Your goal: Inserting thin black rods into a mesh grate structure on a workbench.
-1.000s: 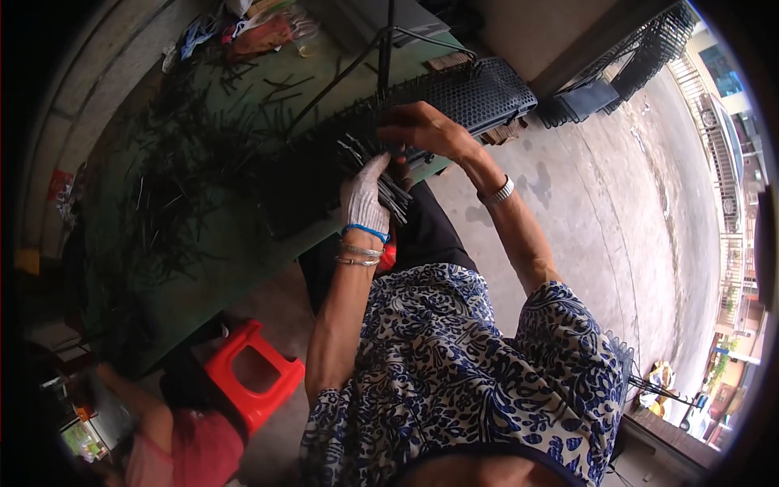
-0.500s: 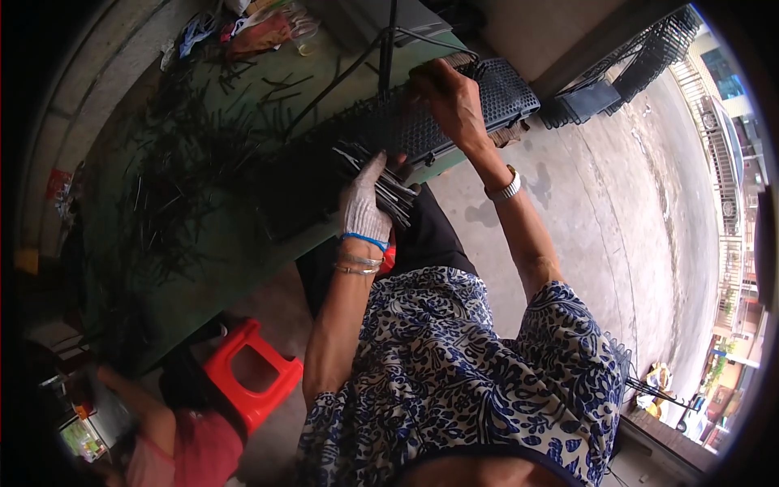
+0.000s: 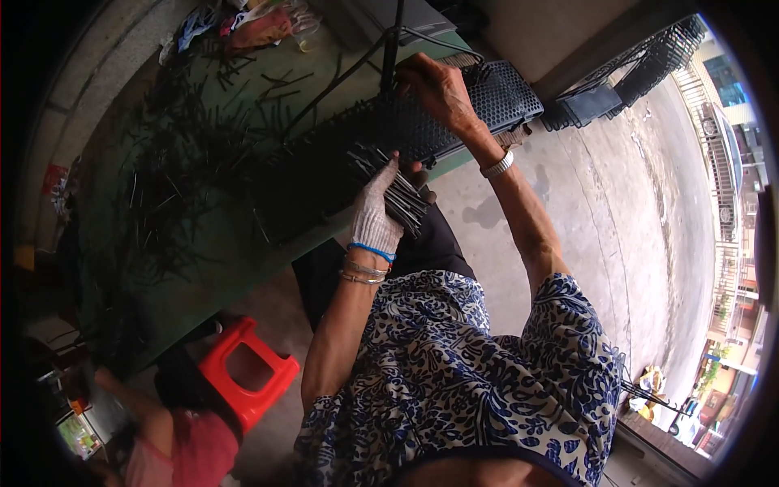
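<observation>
Thin dark rods [image 3: 174,162] lie scattered at the left on the green table [image 3: 187,304], and a bundle of the same rods [image 3: 403,204] is held near the middle.

Going to the right, the gloved left hand [image 3: 376,213] grasps this bundle, just beside the perforated black panel [image 3: 510,93]; in my judgement, its grip should be firm but not tight, so that single rods can slip out easily. Further right, the bare right hand [image 3: 444,91] is above the panel with bent fingers; I cannot tell if it pinches a rod, and precise, light fingertips seem best there. I count two hands, one bundle, one panel and one table; the rods are too many for counting.
</observation>
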A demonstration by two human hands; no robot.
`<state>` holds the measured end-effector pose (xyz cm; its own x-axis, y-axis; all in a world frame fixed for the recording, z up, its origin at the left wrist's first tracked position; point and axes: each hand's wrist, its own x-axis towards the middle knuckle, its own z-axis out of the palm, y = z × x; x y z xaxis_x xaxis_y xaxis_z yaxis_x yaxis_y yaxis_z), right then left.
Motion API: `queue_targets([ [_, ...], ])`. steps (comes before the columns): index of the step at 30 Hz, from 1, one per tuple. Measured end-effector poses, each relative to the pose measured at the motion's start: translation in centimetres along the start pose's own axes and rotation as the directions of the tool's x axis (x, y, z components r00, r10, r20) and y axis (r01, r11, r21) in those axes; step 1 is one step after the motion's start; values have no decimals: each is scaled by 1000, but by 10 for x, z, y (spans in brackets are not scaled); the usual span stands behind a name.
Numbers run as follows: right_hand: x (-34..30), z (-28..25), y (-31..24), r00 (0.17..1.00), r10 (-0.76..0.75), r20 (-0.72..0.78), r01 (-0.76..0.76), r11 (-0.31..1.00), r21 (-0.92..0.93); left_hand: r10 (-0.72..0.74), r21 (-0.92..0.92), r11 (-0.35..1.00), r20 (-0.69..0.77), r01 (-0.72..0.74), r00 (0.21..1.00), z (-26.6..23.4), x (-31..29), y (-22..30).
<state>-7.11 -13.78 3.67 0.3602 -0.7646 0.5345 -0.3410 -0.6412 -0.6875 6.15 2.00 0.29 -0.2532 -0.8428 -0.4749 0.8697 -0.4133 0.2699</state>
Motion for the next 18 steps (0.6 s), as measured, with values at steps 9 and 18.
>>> queue_targets([
  [9, -10, 6, 26, 987, -77, 143, 88, 994, -70, -42, -45, 998, -72, 39, 997, 1, 3, 1],
  [18, -12, 2, 18, 990, -83, 110, 113, 947, -300, 6, 59, 998, -122, 1, 992, 6, -2, 2],
])
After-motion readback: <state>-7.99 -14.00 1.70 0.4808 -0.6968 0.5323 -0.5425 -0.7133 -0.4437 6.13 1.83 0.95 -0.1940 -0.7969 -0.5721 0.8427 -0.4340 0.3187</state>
